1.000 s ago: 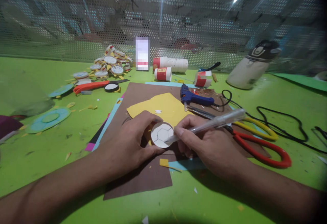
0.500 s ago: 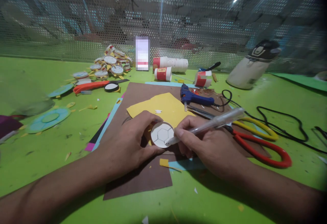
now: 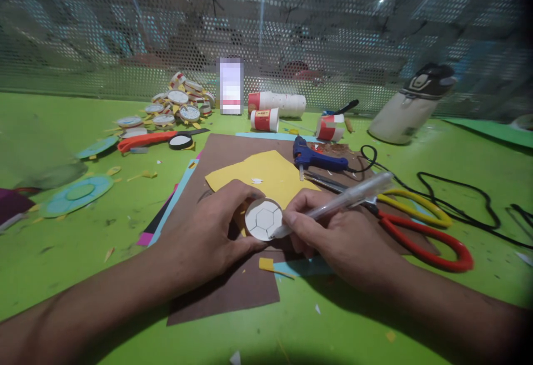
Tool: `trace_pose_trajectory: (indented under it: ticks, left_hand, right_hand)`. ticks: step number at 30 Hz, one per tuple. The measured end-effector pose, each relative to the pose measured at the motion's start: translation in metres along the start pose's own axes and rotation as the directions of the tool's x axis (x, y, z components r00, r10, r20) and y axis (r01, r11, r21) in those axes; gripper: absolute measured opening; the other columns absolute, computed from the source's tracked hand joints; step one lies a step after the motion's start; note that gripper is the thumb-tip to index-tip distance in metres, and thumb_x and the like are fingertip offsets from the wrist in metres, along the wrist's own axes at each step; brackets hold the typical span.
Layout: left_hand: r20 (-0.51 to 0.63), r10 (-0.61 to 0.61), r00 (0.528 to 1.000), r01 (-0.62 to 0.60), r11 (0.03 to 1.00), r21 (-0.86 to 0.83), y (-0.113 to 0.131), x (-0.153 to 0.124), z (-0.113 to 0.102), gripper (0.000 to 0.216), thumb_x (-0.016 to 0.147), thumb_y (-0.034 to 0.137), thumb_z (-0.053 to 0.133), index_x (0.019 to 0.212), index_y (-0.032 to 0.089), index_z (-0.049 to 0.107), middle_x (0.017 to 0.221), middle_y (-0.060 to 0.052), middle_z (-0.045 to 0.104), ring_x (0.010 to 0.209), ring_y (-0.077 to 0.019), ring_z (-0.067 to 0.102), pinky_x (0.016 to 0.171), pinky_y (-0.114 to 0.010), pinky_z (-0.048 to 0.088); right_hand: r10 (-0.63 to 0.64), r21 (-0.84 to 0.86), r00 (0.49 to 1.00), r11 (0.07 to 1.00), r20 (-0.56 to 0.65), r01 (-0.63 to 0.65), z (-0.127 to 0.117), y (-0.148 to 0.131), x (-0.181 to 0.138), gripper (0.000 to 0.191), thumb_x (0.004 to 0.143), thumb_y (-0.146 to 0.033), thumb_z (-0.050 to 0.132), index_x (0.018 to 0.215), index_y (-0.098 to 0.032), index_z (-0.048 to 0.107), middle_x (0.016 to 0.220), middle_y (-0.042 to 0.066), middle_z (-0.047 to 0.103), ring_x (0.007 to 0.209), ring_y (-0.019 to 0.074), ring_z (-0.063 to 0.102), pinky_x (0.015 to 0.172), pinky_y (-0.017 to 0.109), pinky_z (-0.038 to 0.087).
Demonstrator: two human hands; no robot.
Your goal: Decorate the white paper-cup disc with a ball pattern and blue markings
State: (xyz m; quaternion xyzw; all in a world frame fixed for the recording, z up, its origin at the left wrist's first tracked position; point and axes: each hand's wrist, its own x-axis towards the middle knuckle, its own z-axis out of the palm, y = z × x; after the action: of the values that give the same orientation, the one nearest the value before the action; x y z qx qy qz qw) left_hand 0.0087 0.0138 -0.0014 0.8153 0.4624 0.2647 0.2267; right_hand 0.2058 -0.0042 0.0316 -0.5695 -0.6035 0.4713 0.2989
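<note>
On the brown sheet [image 3: 233, 293]: a white disc [image 3: 264, 219] lay flat, with football-style hexagon lines drawn on it. The sheet likely served as a work mat over the green table [image 3: 62, 254].
Left hand [image 3: 208, 232]: fingers curled round the disc's left rim with the thumb below, pinning it, seemingly so it would not turn under the nib.
Right hand [image 3: 333, 237]: fingers closed in a writing grip on a clear pen [image 3: 345, 198], its tip touching the disc's lower right edge. The heel of the hand rested on the sheet, probably for steadiness.
Within reach: red-and-yellow scissors [image 3: 462, 257] lay just right of that hand. A blue glue gun [image 3: 316, 158] lay beyond, its cord trailing right.
Writing: the red-banded paper cups [image 3: 265, 120] carried a label too small to read. The cap of the bottle [image 3: 410, 111] showed an emblem but no legible words.
</note>
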Motion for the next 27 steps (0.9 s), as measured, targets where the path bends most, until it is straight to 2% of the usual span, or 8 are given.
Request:
trace_pose_trajectory:
  ticks: [7, 14, 27]
  left_hand:
    - [-0.022, 0.03, 0.999, -0.03, 1.0, 0.008, -0.0008, -0.0008, 0.0007, 0.036, 0.077, 0.029, 0.075, 0.109, 0.024, 0.059, 0.101, -0.002, 0.066, 0.085, -0.0212, 0.061, 0.071, -0.033, 0.049]
    - [-0.038, 0.056, 0.998, -0.054, 0.998, 0.04, -0.0006, -0.0004, -0.0002, 0.036, 0.077, 0.028, 0.075, 0.108, 0.024, 0.058, 0.098, -0.001, 0.065, 0.083, -0.0203, 0.06, 0.069, -0.032, 0.048]
    - [-0.044, 0.076, 0.996, -0.075, 0.997, 0.024, -0.001, -0.0009, 0.0005, 0.037, 0.077, 0.025, 0.075, 0.11, 0.025, 0.057, 0.099, 0.0, 0.064, 0.083, -0.0196, 0.059, 0.07, -0.031, 0.047]
  right_hand:
    - [0.01, 0.013, 1.0, 1.0, 0.01, -0.011, -0.0005, 0.0005, -0.0005, 0.023, 0.088, -0.02, 0.059, 0.065, -0.019, 0.054, 0.049, -0.007, 0.055, 0.046, 0.0072, 0.049, 0.047, 0.017, 0.04]
    - [-0.065, 0.073, 0.998, 0.995, 0.001, 0.064, -0.0009, 0.0046, 0.0001, 0.023, 0.09, -0.023, 0.056, 0.067, -0.02, 0.053, 0.049, -0.006, 0.056, 0.046, 0.0082, 0.051, 0.048, 0.019, 0.04]
    - [-0.04, -0.001, 0.999, 0.999, 0.009, 0.04, -0.0002, 0.0007, 0.001, 0.023, 0.091, -0.019, 0.057, 0.068, -0.019, 0.055, 0.05, -0.007, 0.056, 0.048, 0.0058, 0.05, 0.047, 0.015, 0.039]
